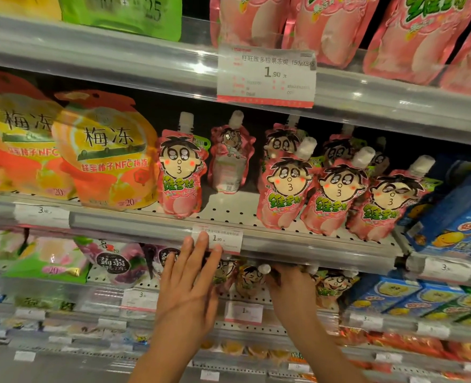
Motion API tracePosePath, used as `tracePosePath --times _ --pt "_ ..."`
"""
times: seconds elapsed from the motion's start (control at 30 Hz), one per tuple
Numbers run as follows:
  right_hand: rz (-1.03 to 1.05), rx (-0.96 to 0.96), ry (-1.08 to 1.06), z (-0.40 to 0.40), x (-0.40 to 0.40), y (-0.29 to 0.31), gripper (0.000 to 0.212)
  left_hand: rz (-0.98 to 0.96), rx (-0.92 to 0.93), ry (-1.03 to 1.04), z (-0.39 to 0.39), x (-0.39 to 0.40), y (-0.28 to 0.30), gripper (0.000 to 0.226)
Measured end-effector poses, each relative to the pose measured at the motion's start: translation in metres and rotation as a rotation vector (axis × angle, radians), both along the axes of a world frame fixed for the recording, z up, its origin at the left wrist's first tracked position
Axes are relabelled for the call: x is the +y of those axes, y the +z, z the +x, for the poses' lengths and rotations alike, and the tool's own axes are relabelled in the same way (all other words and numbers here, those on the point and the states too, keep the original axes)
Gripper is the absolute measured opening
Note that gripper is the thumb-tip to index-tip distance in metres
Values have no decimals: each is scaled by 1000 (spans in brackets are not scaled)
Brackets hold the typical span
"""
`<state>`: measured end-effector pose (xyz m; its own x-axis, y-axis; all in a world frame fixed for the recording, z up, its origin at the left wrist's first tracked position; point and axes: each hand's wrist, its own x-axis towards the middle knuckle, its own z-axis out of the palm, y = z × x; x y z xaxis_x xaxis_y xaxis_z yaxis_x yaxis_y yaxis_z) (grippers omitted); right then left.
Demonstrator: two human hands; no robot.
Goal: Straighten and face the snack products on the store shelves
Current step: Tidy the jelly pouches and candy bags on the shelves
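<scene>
Pink cartoon-face jelly pouches stand on the middle shelf: one upright at the left (181,172), one behind it turned backwards (230,156), and several leaning together at the right (336,192). On the shelf below, more pouches (252,277) sit in shadow. My left hand (188,283) is raised with straight fingers, its fingertips at the middle shelf's price rail (145,226). My right hand (291,286) reaches under that rail among the lower pouches; its fingers are hidden, so I cannot tell what they hold.
Orange plum-jelly bags (104,153) fill the middle shelf's left. Blue boxes (449,214) stand at the right. Large pink pouches (339,29) hang over the top shelf rail with a price tag (266,76). Purple konjac jelly bags (115,265) sit lower left.
</scene>
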<state>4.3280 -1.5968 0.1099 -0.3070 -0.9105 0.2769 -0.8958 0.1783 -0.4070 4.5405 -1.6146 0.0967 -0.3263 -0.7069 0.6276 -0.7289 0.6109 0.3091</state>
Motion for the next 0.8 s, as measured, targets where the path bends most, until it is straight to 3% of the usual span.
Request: tracePosePath --times 0.3,0.43,0.6,0.8 --pt "-15 117 7 -4 -7 -7 4 -11 7 13 -2 1 -3 71" --pt "-14 192 3 -13 -8 -12 12 -8 29 11 -3 2 -4 71" --pt "-23 232 12 -17 -7 -13 3 -7 74 1 -7 4 -3 66" --pt "-53 186 69 -25 4 -13 20 50 345 69 -10 21 -23 51"
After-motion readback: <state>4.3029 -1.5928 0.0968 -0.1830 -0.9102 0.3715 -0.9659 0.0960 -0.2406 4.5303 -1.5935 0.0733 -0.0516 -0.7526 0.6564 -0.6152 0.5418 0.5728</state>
